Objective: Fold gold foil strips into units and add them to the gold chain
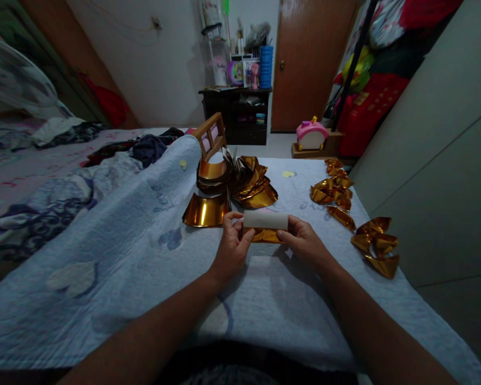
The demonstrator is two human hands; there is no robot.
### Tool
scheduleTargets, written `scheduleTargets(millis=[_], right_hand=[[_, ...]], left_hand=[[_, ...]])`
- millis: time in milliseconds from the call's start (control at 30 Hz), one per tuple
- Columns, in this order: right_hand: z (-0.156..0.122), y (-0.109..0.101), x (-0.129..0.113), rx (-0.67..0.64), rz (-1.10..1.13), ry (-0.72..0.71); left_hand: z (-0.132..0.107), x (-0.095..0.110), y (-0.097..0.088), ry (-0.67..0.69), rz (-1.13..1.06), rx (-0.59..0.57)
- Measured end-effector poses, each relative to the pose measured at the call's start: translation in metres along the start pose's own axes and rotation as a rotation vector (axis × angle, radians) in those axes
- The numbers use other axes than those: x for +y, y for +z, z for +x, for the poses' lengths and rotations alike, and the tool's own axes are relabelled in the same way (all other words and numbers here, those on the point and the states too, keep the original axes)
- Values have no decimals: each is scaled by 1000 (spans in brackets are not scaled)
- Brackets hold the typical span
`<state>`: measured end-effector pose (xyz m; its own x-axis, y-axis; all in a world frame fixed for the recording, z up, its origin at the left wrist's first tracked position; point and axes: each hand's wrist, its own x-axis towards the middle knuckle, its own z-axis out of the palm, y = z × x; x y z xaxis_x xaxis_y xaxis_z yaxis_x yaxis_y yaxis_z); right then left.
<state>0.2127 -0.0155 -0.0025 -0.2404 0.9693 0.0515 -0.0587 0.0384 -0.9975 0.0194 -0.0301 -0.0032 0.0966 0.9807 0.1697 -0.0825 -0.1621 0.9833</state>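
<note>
Between my two hands is a sheet of gold foil paper (pixel 266 236), its gold side showing along the lower edge and its pale back (pixel 265 220) above. My left hand (pixel 234 243) pinches the left end, thumb on the gold strip. At the right end, my right hand (pixel 302 239) grips it the same way. Just beyond my hands lies a fanned pile of gold foil sheets (pixel 256 190). One curved gold sheet (pixel 206 210) rests left of it. Folded gold foil pieces (pixel 332 190) sit along the right edge, with several more folded pieces (pixel 377 243) nearer me.
A pale blue quilted cover (pixel 164 283) spreads under everything. A small wooden frame (pixel 212 133) stands behind the pile. To the left is a bed with rumpled clothes (pixel 144 149). Beyond are a dark cabinet (pixel 236 117), a pink toy (pixel 311 135) and a wooden door (pixel 304 64).
</note>
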Motion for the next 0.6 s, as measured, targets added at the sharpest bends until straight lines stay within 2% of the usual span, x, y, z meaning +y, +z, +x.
scheduleTargets(millis=[133, 267, 367, 600], right_hand=[[-1, 0, -1, 5, -5, 15], [-1, 0, -2, 4, -17, 31], [-2, 0, -5, 7, -23, 40], [-1, 0, -5, 23, -31, 43]], left_hand=[[-1, 1, -3, 30, 63, -7], [1, 3, -8, 58, 271, -99], [3, 5, -10, 38, 272, -127], [1, 8, -9, 23, 281, -99]])
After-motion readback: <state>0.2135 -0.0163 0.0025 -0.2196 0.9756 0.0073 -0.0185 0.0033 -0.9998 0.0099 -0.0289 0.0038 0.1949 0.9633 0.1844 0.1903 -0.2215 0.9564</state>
